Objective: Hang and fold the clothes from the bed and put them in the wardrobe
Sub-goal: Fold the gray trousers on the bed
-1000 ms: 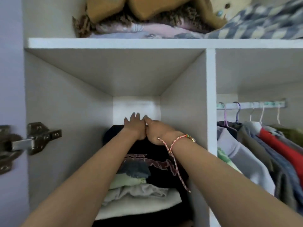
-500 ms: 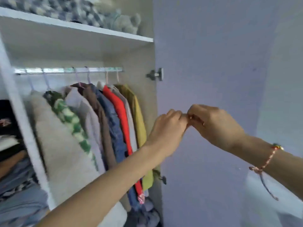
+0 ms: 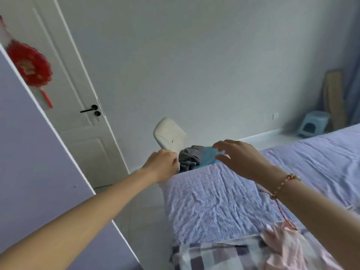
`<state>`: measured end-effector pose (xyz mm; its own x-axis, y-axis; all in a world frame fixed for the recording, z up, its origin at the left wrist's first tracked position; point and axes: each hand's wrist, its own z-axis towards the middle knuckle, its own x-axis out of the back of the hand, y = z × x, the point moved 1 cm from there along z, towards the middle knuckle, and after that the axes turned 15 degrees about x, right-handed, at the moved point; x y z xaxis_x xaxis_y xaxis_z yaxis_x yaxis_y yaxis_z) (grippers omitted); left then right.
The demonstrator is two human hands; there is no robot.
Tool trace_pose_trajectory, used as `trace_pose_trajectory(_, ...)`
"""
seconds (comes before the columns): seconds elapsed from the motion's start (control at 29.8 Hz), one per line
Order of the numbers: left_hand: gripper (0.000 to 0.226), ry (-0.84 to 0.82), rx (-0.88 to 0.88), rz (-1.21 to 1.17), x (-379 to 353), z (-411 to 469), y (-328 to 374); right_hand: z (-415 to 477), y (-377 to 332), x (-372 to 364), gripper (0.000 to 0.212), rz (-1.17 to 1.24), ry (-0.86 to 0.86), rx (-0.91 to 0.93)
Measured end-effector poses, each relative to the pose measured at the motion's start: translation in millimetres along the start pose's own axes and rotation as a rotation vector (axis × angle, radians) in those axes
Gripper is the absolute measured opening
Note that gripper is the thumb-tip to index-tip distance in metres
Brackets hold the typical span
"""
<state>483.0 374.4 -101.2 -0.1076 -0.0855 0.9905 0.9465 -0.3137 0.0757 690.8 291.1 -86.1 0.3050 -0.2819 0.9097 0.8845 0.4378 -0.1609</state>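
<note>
1. step in hand, as judged: fetching a garment. clothes (image 3: 196, 157) lie heaped on the bed (image 3: 214, 201) corner.
2. right hand (image 3: 240, 159) spread, empty, over them; left hand (image 3: 162, 165) curled alongside, grip unclear.
3. next: grasp one piece, lift clear.

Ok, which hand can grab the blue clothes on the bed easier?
Probably the right hand: its open fingers spread just over the blue garment, while the left hand sits curled beside the grey garment.

Bed sheet (image 3: 214, 201) is crinkly matt cloth, the clothes (image 3: 191, 158) soft rumpled fabric. Door (image 3: 78, 90) is smooth painted white, door handle (image 3: 88, 109) matt black metal, stool (image 3: 314, 123) looks like smooth plastic.
</note>
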Motion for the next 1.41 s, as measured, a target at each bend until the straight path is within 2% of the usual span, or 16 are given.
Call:
trace_pose_trajectory(0.27,0.027,-0.226,0.089,0.095,-91.3,125.6,-9.8,27.9,87.5,-62.1,0.031,0.031,-0.019,-0.213)
trace_pose_trajectory(0.4,0.028,-0.334,0.109,0.104,-168.1,217.6,-34.5,90.2,136.2,-147.4,0.030,0.124,-0.092,-0.255)
trace_pose_trajectory(0.5,0.034,-0.423,0.106,0.167,-239.2,300.2,-57.7,157.2,185.0,-227.4,0.035,0.196,-0.178,-0.304)
trace_pose_trajectory(0.54,0.036,-0.467,0.110,0.187,-247.4,302.2,-58.6,163.5,184.0,-233.2,0.037,0.210,-0.213,-0.317)
trace_pose_trajectory(0.64,0.040,-0.534,0.101,0.206,-315.5,377.9,-78.9,226.3,232.7,-301.8,0.041,0.231,-0.243,-0.336)
trace_pose_trajectory(0.81,0.053,-0.583,0.072,0.233,-411.3,476.1,-93.9,293.6,303.8,-379.4,0.045,0.236,-0.364,-0.348)
trace_pose_trajectory(0.97,0.050,-0.569,0.013,0.232,-502.2,564.3,-89.0,342.0,373.2,-438.4,0.040,0.234,-0.406,-0.396)
trace_pose_trajectory(1.18,0.051,-0.640,-0.045,0.284,-576.8,608.9,-78.9,338.1,411.2,-497.0,0.042,0.273,-0.457,-0.438)
trace_pose_trajectory(1.31,0.047,-0.583,-0.019,0.331,-594.4,635.8,-75.5,322.1,423.0,-520.5,0.044,0.325,-0.488,-0.515)
trace_pose_trajectory(1.38,0.051,-0.506,0.091,0.163,-595.1,647.2,-69.0,312.3,426.9,-528.2,0.044,0.371,-0.485,-0.570)
trace_pose_trajectory(1.41,0.044,-0.462,0.198,-0.033,-592.4,652.9,-64.1,308.1,428.2,-529.5,0.044,0.390,-0.464,-0.599)
